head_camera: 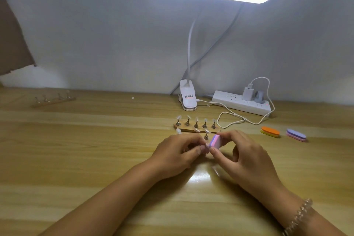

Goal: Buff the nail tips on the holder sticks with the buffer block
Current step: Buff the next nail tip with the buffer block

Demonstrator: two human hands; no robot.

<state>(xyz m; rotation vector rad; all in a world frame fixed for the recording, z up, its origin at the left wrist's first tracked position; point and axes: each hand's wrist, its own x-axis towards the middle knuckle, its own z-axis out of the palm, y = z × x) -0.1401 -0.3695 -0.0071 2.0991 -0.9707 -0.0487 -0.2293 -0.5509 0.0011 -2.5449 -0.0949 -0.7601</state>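
Observation:
My right hand [242,156] pinches a small pink-and-purple buffer block [215,141] between thumb and fingers. My left hand [177,154] is closed around a holder stick, mostly hidden, with its nail tip [206,146] touching the block. Just behind my hands lies a wooden base [184,129] with a back row of several metal holder sticks [196,122] carrying clear nail tips. One more stick [206,135] stands in front of the base, and a loose nail tip [178,131] lies on the table to its left.
An orange-and-yellow buffer [270,132] and a purple-and-pink buffer [296,134] lie at the right. A white clip lamp [188,97], power strip [243,102] and looping white cable [232,119] sit behind. A second wooden holder base [54,98] rests far left by the wall.

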